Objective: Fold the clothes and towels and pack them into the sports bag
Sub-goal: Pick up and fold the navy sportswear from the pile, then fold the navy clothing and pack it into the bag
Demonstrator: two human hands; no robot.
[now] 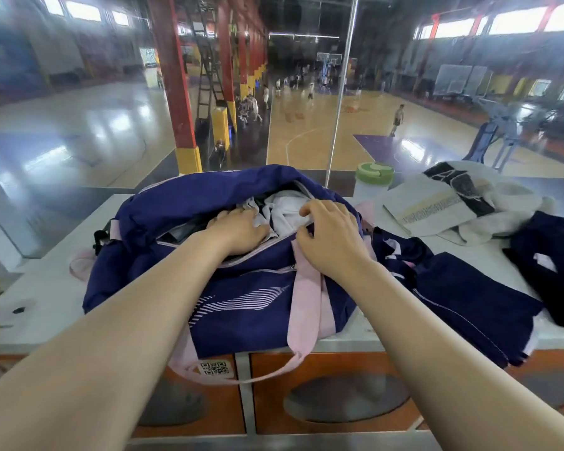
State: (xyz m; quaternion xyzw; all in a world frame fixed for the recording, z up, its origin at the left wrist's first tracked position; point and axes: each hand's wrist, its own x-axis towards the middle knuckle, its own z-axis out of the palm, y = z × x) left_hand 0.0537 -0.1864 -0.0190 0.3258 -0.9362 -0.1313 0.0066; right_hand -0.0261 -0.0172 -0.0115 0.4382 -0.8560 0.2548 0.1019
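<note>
The navy fabric sports bag with pink straps (241,288) lies unzipped on the white counter (46,307). Inside its mouth the left hand (238,231) presses flat on pale folded clothes (284,209), likely packing them down. The right hand (331,236) curls over the bag's near rim, fingertips seemingly pinching it open. Right of the bag wait dark navy garments (469,294) and a grey-white towel (437,209).

No readable words; QR code sticker (216,368) on counter front (323,362) below sports bag (241,288).
</note>
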